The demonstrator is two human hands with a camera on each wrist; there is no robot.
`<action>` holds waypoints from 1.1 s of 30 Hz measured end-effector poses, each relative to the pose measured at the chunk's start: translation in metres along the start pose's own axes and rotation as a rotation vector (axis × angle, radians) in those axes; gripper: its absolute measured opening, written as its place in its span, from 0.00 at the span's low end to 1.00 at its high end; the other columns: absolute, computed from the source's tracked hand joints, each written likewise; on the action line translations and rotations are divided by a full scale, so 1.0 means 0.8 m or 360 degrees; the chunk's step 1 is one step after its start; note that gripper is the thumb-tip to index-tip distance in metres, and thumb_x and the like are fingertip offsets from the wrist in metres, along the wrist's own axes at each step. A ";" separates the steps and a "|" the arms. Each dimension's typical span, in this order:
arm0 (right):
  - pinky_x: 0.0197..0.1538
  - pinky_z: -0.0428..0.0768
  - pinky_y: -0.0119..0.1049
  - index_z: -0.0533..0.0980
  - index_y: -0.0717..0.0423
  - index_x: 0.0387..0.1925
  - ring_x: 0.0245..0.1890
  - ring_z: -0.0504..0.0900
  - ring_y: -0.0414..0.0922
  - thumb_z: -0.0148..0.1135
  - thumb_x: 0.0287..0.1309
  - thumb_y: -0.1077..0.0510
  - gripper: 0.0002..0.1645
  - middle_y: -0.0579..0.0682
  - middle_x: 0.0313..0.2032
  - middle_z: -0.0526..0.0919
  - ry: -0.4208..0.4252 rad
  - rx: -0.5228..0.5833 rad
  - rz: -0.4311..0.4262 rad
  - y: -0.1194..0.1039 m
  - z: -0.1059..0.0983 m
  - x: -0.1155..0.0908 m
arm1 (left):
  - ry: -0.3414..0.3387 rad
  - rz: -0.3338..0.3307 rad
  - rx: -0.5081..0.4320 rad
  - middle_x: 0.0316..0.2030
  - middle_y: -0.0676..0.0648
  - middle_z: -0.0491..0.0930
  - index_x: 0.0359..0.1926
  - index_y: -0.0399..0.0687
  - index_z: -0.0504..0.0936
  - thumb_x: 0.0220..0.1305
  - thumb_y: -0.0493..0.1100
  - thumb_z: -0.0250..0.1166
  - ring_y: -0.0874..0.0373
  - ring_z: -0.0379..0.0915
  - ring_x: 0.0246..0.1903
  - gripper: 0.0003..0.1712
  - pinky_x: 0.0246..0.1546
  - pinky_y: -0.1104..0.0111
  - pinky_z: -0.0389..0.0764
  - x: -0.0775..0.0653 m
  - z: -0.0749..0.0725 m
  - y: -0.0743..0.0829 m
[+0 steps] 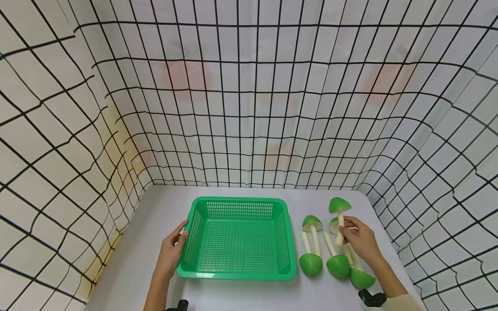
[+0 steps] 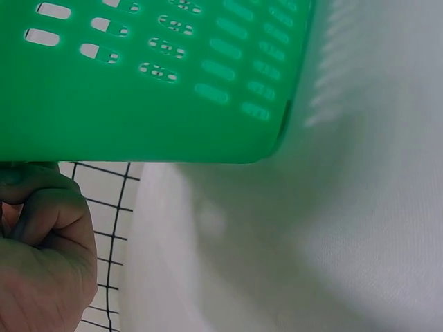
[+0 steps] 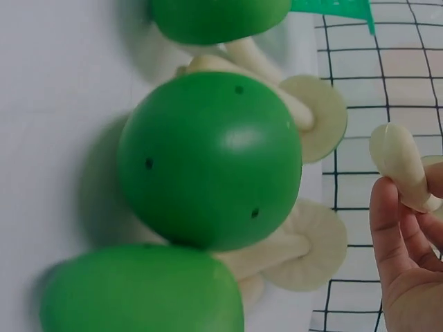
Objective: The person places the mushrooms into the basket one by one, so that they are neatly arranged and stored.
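A green plastic basket [image 1: 236,275] with slotted walls stands on the white table. My left hand [image 1: 171,250] grips the basket's left rim; in the left wrist view its curled fingers [image 2: 52,214] meet the rim. Over on the right, my right hand [image 1: 362,242] pinches the pale stem of a green-capped toy mushroom [image 1: 339,205], held upright above the others. The lower end of that stem [image 3: 401,162] shows between thumb and fingers in the right wrist view. Several similar mushrooms [image 1: 311,264] lie below and beside this hand, caps pointing both ways.
Black wire mesh [image 1: 249,108] encloses the back and both sides, with pale cloth behind it. The white tabletop [image 1: 155,207] shows around the basket. Mushrooms lie close together between the basket and the right mesh side, some partly hidden by the right hand.
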State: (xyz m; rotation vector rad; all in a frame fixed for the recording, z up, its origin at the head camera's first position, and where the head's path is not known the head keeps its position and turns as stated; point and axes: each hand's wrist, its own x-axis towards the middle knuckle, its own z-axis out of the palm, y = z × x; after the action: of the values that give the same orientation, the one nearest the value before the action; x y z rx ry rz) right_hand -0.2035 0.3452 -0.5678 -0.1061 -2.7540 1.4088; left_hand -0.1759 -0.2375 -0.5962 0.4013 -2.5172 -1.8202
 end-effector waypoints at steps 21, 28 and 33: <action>0.36 0.86 0.42 0.71 0.60 0.68 0.28 0.86 0.39 0.63 0.72 0.51 0.29 0.62 0.51 0.78 -0.0076 0.0283 -0.0030 -0.033 0.049 0.000 | -0.0016 -0.0003 -0.0045 0.42 0.41 0.77 0.75 0.67 0.69 0.79 0.55 0.56 0.54 0.70 0.38 0.27 0.34 0.67 0.76 0.003 0.001 -0.002; 0.34 0.86 0.40 0.71 0.64 0.67 0.28 0.85 0.38 0.64 0.71 0.57 0.28 0.65 0.51 0.78 -0.0101 0.0391 -0.0044 -0.057 0.065 -0.003 | -0.0022 -0.0029 -0.0020 0.42 0.43 0.76 0.75 0.68 0.69 0.80 0.56 0.55 0.55 0.69 0.39 0.27 0.35 0.67 0.74 0.002 -0.001 -0.001; 0.34 0.86 0.38 0.71 0.65 0.67 0.28 0.86 0.39 0.64 0.71 0.58 0.28 0.65 0.51 0.78 -0.0141 0.0465 -0.0046 -0.066 0.075 -0.006 | -0.0019 -0.0036 -0.0008 0.42 0.43 0.75 0.76 0.67 0.68 0.80 0.55 0.55 0.54 0.68 0.40 0.27 0.36 0.67 0.73 -0.001 0.000 0.000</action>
State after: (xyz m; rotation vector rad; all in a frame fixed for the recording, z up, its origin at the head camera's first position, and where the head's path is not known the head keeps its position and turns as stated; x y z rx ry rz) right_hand -0.2052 0.2652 -0.5601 0.0073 -2.5664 1.8287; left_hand -0.1749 -0.2371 -0.5959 0.4219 -2.5256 -1.8417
